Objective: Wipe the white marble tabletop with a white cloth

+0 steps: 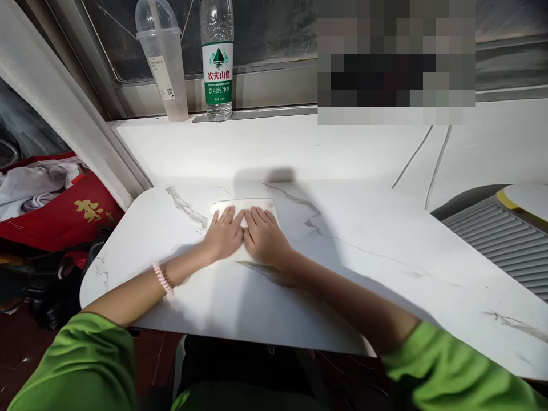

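A white cloth or paper sheet (252, 203) lies flat on the white marbled table (368, 240), below the window ledge. My left hand (224, 233) rests palm down on the left part of the sheet, its fingers spread and pointing away from me. Beside it, my right hand (265, 235) lies flat on the right part, fingers stretched forward. The two hands touch or nearly touch at the thumbs. Both hands hide much of the sheet. A pink coiled band (162, 278) circles my left wrist.
On the ledge stand a clear plastic cup (169, 74) with a domed lid and a water bottle (217, 74). A red bag (64, 211) holding fabric is at the left. At the right sits a grey ridged object (500, 240). Two cables run down the wall.
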`<action>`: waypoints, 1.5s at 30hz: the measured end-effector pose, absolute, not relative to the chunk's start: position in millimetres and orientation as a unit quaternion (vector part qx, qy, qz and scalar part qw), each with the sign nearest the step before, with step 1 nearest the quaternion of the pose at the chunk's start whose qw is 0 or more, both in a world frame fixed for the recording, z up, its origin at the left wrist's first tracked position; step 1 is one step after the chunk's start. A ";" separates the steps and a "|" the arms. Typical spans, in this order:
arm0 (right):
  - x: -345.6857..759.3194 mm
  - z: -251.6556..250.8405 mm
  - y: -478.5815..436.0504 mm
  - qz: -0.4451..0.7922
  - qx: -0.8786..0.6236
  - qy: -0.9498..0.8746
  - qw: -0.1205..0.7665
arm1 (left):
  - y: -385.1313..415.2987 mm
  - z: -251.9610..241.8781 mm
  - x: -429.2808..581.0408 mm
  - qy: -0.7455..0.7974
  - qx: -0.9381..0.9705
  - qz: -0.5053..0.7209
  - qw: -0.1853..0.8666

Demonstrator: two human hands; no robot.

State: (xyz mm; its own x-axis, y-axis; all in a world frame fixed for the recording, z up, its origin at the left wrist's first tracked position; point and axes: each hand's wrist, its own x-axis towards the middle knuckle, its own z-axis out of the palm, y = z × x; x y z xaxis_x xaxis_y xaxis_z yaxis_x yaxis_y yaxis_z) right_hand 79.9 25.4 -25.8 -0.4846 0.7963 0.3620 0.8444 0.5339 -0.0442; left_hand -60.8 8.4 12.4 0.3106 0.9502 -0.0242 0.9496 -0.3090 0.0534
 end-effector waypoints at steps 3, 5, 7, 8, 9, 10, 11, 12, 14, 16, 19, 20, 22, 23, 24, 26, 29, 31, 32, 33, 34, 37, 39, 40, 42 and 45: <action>62.0 -23.4 77.0 -0.059 -0.488 -0.855 0.166 | 56.2 15.1 -73.6 0.598 0.801 -0.007 0.029; 53.5 -22.1 108.3 -0.054 -0.481 -0.860 0.165 | 84.2 15.9 -80.3 0.605 0.796 -0.011 0.018; 48.6 -21.6 133.0 -0.046 -0.473 -0.864 0.165 | 106.8 14.9 -84.9 0.610 0.792 -0.011 0.010; 47.3 -21.7 142.3 -0.040 -0.472 -0.865 0.165 | 115.7 13.7 -86.5 0.611 0.792 -0.010 0.008; 46.7 -22.0 149.3 -0.033 -0.473 -0.865 0.165 | 122.9 12.2 -87.8 0.610 0.793 -0.007 0.007; 46.6 -22.5 154.3 -0.026 -0.474 -0.864 0.168 | 128.4 10.6 -88.8 0.609 0.793 -0.002 0.006; 46.7 -23.1 157.3 -0.020 -0.474 -0.863 0.171 | 132.3 8.9 -89.6 0.608 0.794 0.004 0.005; 47.1 -23.9 158.6 -0.016 -0.475 -0.862 0.177 | 134.7 7.5 -90.1 0.607 0.795 0.011 0.003; 48.3 -25.7 157.3 -0.018 -0.475 -0.857 0.198 | 135.2 5.8 -90.0 0.609 0.793 0.024 0.002; 49.9 -27.4 152.1 -0.029 -0.482 -0.848 0.217 | 131.0 5.6 -88.7 0.615 0.788 0.027 0.006; 52.3 -29.1 138.4 -0.046 -0.491 -0.843 0.215 | 117.1 6.2 -86.8 0.621 0.783 0.021 0.011; 52.7 -29.3 131.7 -0.050 -0.490 -0.845 0.210 | 110.3 6.0 -87.0 0.621 0.784 0.022 0.009; 51.8 -29.6 113.7 -0.057 -0.483 -0.850 0.204 | 93.2 4.7 -89.9 0.613 0.790 0.030 0.003; 50.2 -29.6 102.1 -0.060 -0.481 -0.851 0.203 | 82.9 3.8 -92.7 0.606 0.795 0.035 0.002; 47.8 -29.4 88.7 -0.062 -0.483 -0.850 0.202 | 71.2 2.9 -96.4 0.597 0.801 0.039 0.003; 40.2 -27.9 57.3 -0.061 -0.492 -0.846 0.196 | 44.2 1.6 -106.3 0.580 0.813 0.044 0.008; 25.1 -22.2 4.1 -0.053 -0.497 -0.846 0.186 | -5.7 2.6 -123.7 0.564 0.824 0.052 0.014; 15.8 -16.9 -30.6 -0.044 -0.478 -0.859 0.177 | -43.5 5.0 -134.1 0.558 0.828 0.056 0.016; 12.2 -14.3 -46.4 -0.039 -0.460 -0.871 0.171 | -62.6 6.3 -138.4 0.558 0.828 0.056 0.016; 9.4 -12.2 -60.6 -0.033 -0.439 -0.883 0.165 | -81.1 7.5 -141.8 0.560 0.826 0.058 0.016; 7.5 -10.6 -72.8 -0.026 -0.419 -0.893 0.162 | -98.1 8.3 -144.6 0.564 0.824 0.059 0.014; 5.4 -9.4 -93.7 -0.004 -0.373 -0.911 0.177 | -133.2 7.9 -150.0 0.581 0.811 0.066 0.005; 4.4 -10.6 -92.0 0.011 -0.350 -0.916 0.197 | -137.5 5.6 -153.6 0.591 0.804 0.067 0.004; 3.0 -11.3 -86.3 0.021 -0.344 -0.916 0.204 | -133.2 4.3 -156.0 0.595 0.801 0.065 0.006; -2.5 -12.2 -65.8 0.041 -0.353 -0.911 0.212 | -112.5 2.2 -162.5 0.605 0.794 0.059 0.014; -18.5 -12.1 -17.2 0.060 -0.389 -0.894 0.215 | -59.2 2.4 -174.8 0.624 0.780 0.038 0.033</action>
State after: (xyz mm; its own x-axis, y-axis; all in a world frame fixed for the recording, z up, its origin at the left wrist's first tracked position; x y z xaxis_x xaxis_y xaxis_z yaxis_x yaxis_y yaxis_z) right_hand -18.5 -17.2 -12.1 -0.6048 0.7207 0.3388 0.6694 0.6906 -0.2740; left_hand -174.8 -59.2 2.4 0.2180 0.9758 0.0186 0.9708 -0.2188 0.0986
